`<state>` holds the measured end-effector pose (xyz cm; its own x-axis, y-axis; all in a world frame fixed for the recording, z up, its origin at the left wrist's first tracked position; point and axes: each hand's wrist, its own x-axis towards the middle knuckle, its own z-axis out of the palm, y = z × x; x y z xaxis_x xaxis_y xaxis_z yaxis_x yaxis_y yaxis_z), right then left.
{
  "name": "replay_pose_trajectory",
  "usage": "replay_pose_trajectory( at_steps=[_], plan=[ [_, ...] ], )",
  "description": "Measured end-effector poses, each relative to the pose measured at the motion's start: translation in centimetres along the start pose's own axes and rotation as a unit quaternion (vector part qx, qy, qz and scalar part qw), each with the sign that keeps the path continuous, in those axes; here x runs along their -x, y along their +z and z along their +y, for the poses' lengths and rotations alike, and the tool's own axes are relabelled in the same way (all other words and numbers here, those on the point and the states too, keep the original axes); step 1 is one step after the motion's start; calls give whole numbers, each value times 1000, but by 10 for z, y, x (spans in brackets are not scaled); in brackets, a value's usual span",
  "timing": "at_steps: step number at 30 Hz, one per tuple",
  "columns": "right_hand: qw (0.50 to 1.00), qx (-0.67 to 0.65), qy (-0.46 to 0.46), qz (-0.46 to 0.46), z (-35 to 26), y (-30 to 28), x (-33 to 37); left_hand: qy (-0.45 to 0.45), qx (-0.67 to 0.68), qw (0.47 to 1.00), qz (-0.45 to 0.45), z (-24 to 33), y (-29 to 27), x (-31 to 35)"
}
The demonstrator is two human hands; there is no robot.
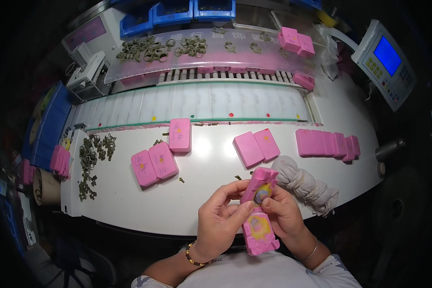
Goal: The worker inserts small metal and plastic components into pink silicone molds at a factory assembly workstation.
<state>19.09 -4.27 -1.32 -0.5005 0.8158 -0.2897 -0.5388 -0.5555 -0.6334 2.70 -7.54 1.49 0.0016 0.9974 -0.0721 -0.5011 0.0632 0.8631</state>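
Observation:
A pink rubber mold (pixel 259 230) lies opened out before my chest, both inner faces showing yellow stains. My left hand (pixel 220 217) grips its left edge, with the thumb near the joint between the two parts. From the other side my right hand (pixel 285 211) holds it, the thumb pressing beside a greyish round spot (pixel 261 196) in the upper part. Whether that spot is a cavity or a piece sitting in it, I cannot tell. Just beyond my hands, two closed pink molds (pixel 249 149) lie side by side on the white table (pixel 206 182).
More pink blocks (pixel 154 164) lie left of centre, and a row of them (pixel 321 143) at right. A twisted pale cloth (pixel 305 185) rests by my right hand. Greenish castings (pixel 93 165) are heaped at left, others (pixel 149 49) on a clear shelf. A conveyor (pixel 187 103) crosses behind.

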Motion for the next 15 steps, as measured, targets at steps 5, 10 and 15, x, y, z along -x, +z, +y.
replay_pose_trajectory(
  at_steps=[5, 10, 15],
  plan=[
    [998, -41, 38, -28, -1, -4, 0, -21, 6, 1000, 16, 3, 1, -2],
    [997, -43, 60, -8, -9, 7, -1, -48, 4, 998, 30, -11, -8, -4],
    [995, 95, -12, 30, -17, 11, 0, -66, -20, 997, 18, -9, -6, -3]
  ],
)
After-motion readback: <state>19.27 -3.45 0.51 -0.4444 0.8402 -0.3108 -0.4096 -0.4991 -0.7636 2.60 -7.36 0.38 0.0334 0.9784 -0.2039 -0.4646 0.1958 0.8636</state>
